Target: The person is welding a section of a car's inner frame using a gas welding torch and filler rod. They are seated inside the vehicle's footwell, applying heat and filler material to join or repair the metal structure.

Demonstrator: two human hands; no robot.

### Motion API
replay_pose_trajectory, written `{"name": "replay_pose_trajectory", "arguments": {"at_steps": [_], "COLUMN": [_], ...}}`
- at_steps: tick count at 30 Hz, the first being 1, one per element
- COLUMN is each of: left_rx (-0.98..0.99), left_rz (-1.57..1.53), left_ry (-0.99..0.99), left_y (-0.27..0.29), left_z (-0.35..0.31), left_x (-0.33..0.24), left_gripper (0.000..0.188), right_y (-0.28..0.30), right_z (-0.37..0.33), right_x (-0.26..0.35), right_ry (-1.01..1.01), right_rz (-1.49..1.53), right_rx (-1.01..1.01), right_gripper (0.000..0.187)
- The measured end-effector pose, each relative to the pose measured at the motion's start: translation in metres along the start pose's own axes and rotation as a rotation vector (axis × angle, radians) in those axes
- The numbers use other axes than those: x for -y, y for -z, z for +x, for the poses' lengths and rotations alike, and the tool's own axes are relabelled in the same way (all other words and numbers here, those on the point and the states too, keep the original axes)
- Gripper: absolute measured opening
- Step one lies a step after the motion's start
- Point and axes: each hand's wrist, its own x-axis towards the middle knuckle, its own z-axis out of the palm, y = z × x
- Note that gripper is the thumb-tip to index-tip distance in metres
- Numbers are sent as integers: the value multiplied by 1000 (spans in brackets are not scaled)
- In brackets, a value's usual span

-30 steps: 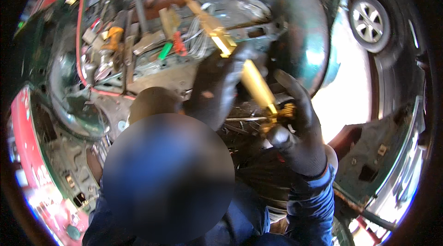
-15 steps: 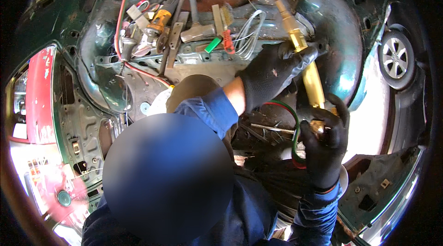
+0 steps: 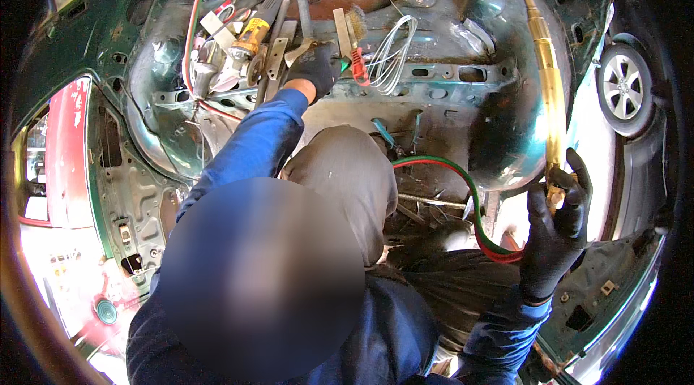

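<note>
My right hand point(image 3: 557, 226), in a black glove, grips the lower end of a brass cutting torch point(image 3: 554, 107). The torch stands nearly upright, its tip up near the top right. A red-and-green twin hose point(image 3: 473, 204) runs left from near that hand. My left hand point(image 3: 316, 70), also gloved in black, reaches forward among the tools, over the head of a hammer point(image 3: 302, 9). A small green block-shaped object point(image 3: 345, 65) peeks out beside its fingers. The left fingers are mostly hidden, so whether they grip it is unclear.
Around lie a yellow angle grinder point(image 3: 253, 32), flat metal bars point(image 3: 276, 56), a red-handled wire brush point(image 3: 358, 67) and a coil of pale wire point(image 3: 394, 52). Green car body panels point(image 3: 520, 81) surround me. A bent knee point(image 3: 343, 182) is in front. A car wheel point(image 3: 623, 88) stands at right.
My left hand has let go of the torch and moved left to the tools. The right hand has swung the torch rightward. The green object is now mostly covered.
</note>
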Motion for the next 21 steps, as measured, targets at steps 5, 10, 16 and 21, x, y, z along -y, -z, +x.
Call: {"name": "replay_pose_trajectory", "arguments": {"at_steps": [5,10,16,21], "left_rx": [33,86,151,82], "left_rz": [225,151,123,-654], "left_ry": [-13,76,59,39], "left_y": [-11,-42,-27,25], "left_z": [8,14,10,17], "left_x": [-32,-21,1,1], "left_gripper": [34,32,37,29], "right_y": [2,9,15,23], "right_z": [-3,2,7,12], "right_x": [0,0,-10,-4], "right_ry": [-76,-75,-64,-31], "right_rz": [43,-2,121,93], "right_rx": [14,49,29,113], "right_gripper": [36,39,36,37]}}
